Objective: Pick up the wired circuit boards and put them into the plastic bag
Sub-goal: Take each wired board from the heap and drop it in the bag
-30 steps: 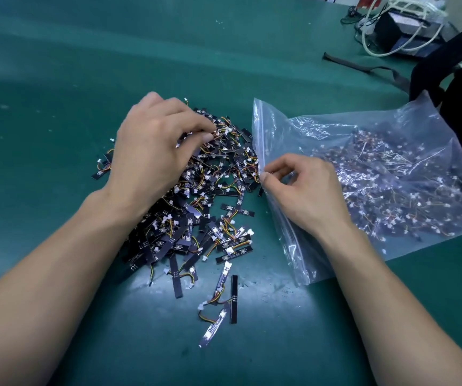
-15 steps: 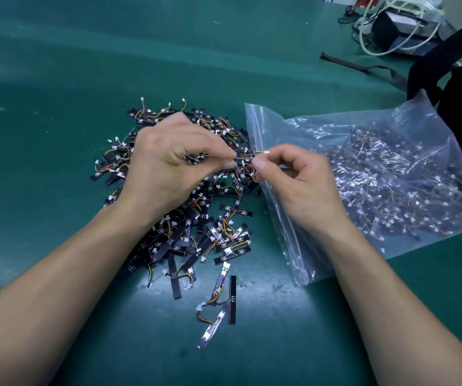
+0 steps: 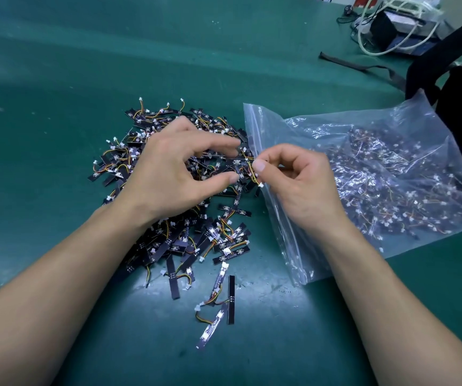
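Now, mid-transfer; our right hand pinches one wired board between thumb and forefinger, right at the mouth of the plastic bag; its wire dangles, the white plug just at the zip edge; our left hand hovers over the pile, fingers loosely curved, thumb and forefinger apart, gripping nothing we can see; the pile lies on the green mat just left of the bag, a few strays nearer us; many boards already sit inside the bag; risks, as we judge them: the mouth lies nearly flat with no hand holding it open, so the board may catch on the zip edge or land on top of the film; the dangling wire may hook neighbours in the pile and drag them along
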A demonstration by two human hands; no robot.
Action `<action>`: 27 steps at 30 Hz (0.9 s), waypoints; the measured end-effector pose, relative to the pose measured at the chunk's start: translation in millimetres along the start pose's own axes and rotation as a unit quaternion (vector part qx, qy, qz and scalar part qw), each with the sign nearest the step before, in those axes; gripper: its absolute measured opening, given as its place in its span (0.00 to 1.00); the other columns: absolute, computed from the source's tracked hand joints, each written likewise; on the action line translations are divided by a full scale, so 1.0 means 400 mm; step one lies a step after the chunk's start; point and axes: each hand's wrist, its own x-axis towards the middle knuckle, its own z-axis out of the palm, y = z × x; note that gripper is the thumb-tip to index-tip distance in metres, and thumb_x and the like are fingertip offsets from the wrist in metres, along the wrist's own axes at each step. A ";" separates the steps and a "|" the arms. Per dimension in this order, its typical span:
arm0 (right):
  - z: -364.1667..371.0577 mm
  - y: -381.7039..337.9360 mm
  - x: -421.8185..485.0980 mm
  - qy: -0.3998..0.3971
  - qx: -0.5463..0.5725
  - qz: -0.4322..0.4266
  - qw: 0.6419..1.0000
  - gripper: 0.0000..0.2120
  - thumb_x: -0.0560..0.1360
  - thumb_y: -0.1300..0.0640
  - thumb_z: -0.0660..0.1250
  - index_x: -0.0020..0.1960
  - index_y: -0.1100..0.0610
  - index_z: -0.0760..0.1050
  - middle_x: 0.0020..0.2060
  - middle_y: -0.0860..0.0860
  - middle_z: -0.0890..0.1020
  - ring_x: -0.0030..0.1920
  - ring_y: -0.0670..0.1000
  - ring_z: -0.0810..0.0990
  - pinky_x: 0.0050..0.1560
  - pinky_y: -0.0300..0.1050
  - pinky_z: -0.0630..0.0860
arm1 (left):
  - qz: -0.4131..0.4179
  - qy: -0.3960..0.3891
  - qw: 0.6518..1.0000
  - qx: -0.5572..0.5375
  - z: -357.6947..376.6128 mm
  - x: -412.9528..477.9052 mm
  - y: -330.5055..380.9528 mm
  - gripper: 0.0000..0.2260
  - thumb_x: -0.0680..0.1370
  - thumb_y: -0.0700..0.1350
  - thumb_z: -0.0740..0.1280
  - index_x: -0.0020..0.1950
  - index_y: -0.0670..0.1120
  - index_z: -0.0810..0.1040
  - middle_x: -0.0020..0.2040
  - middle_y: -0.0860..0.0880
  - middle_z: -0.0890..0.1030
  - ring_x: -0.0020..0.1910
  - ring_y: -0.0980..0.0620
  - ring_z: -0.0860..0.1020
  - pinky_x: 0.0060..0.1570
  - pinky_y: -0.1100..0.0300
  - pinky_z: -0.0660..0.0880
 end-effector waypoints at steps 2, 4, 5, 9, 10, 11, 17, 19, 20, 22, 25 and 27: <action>0.000 -0.001 0.001 0.007 -0.009 -0.007 1.000 0.08 0.76 0.60 0.71 0.40 0.50 0.80 0.32 0.45 0.81 0.32 0.43 0.75 0.36 0.36 0.72 | -0.005 0.000 1.000 0.007 0.001 0.000 0.001 0.12 0.75 0.49 0.75 0.56 0.49 0.86 0.46 0.61 0.83 0.44 0.49 0.76 0.46 0.54 0.75; 0.001 -0.001 0.000 0.002 -0.021 -0.009 1.000 0.07 0.76 0.59 0.72 0.41 0.49 0.80 0.33 0.50 0.82 0.32 0.48 0.76 0.36 0.44 0.73 | -0.011 0.005 1.000 0.012 0.003 0.000 0.002 0.07 0.75 0.47 0.75 0.53 0.49 0.87 0.41 0.62 0.81 0.41 0.51 0.74 0.43 0.56 0.74; 0.002 0.000 -0.001 -0.003 -0.026 -0.010 1.000 0.06 0.75 0.58 0.73 0.41 0.49 0.81 0.34 0.53 0.83 0.32 0.53 0.76 0.35 0.46 0.73 | -0.015 0.005 1.000 0.015 0.004 0.000 0.002 0.06 0.76 0.46 0.75 0.51 0.49 0.87 0.40 0.60 0.81 0.40 0.52 0.74 0.43 0.56 0.74; 0.002 0.007 -0.003 -0.009 -0.044 -0.010 0.999 0.02 0.74 0.53 0.73 0.44 0.47 0.82 0.35 0.47 0.82 0.30 0.56 0.71 0.32 0.43 0.68 | -0.018 -0.001 1.000 0.023 0.004 -0.001 0.006 0.02 0.76 0.45 0.74 0.47 0.48 0.86 0.38 0.54 0.81 0.40 0.54 0.72 0.41 0.57 0.72; 0.001 0.009 -0.004 -0.009 -0.051 -0.014 0.999 0.01 0.74 0.53 0.73 0.44 0.47 0.83 0.34 0.44 0.81 0.30 0.54 0.71 0.31 0.41 0.67 | -0.012 -0.002 1.000 0.025 0.004 -0.001 0.008 0.02 0.76 0.44 0.73 0.46 0.48 0.86 0.38 0.54 0.81 0.40 0.54 0.72 0.41 0.59 0.71; 0.002 0.011 -0.004 -0.010 -0.061 -0.019 0.998 0.01 0.74 0.53 0.73 0.44 0.47 0.82 0.34 0.43 0.81 0.29 0.52 0.71 0.31 0.39 0.67 | -0.007 -0.003 1.000 0.028 0.005 -0.001 0.010 0.02 0.76 0.44 0.73 0.46 0.47 0.86 0.38 0.55 0.81 0.40 0.54 0.71 0.41 0.61 0.70; -0.001 0.013 -0.004 0.019 -0.121 -0.067 0.990 0.04 0.75 0.56 0.72 0.43 0.47 0.81 0.32 0.44 0.82 0.29 0.42 0.73 0.33 0.35 0.67 | 0.013 -0.010 0.999 0.034 0.006 0.001 0.013 0.05 0.76 0.47 0.74 0.50 0.48 0.86 0.41 0.60 0.81 0.43 0.54 0.73 0.44 0.65 0.70; -0.003 0.013 -0.003 0.022 -0.130 -0.071 0.989 0.03 0.75 0.56 0.73 0.43 0.49 0.82 0.32 0.43 0.82 0.29 0.41 0.73 0.33 0.33 0.67 | 0.018 -0.016 0.999 0.035 0.007 0.001 0.013 0.06 0.76 0.48 0.74 0.50 0.48 0.86 0.41 0.61 0.80 0.43 0.52 0.74 0.44 0.64 0.70; -0.004 0.013 -0.004 0.019 -0.132 -0.073 0.988 0.02 0.75 0.56 0.73 0.43 0.50 0.83 0.32 0.42 0.82 0.28 0.41 0.73 0.33 0.32 0.66 | 0.021 -0.016 0.999 0.037 0.007 0.001 0.014 0.06 0.76 0.47 0.74 0.49 0.47 0.86 0.40 0.61 0.79 0.42 0.52 0.73 0.43 0.63 0.70; -0.002 0.014 -0.007 0.012 -0.130 -0.077 0.989 0.02 0.75 0.56 0.73 0.44 0.50 0.83 0.30 0.40 0.80 0.27 0.41 0.71 0.32 0.30 0.64 | 0.029 -0.009 0.999 0.042 0.007 0.001 0.015 0.03 0.76 0.45 0.75 0.47 0.47 0.86 0.39 0.61 0.78 0.41 0.51 0.72 0.42 0.63 0.69; 0.002 0.013 -0.010 0.015 -0.118 -0.080 0.990 0.04 0.75 0.56 0.73 0.46 0.47 0.83 0.28 0.38 0.77 0.25 0.42 0.68 0.30 0.30 0.62 | 0.030 0.012 0.998 0.048 0.006 0.002 0.013 0.02 0.77 0.43 0.74 0.45 0.46 0.86 0.38 0.58 0.80 0.40 0.50 0.73 0.41 0.59 0.71; 0.002 0.013 -0.010 0.021 -0.124 -0.085 0.988 0.04 0.75 0.55 0.72 0.47 0.47 0.83 0.29 0.38 0.78 0.25 0.43 0.68 0.30 0.30 0.62 | 0.027 0.020 0.998 0.048 0.005 0.001 0.012 0.03 0.77 0.44 0.74 0.45 0.46 0.86 0.39 0.55 0.83 0.40 0.48 0.74 0.41 0.54 0.73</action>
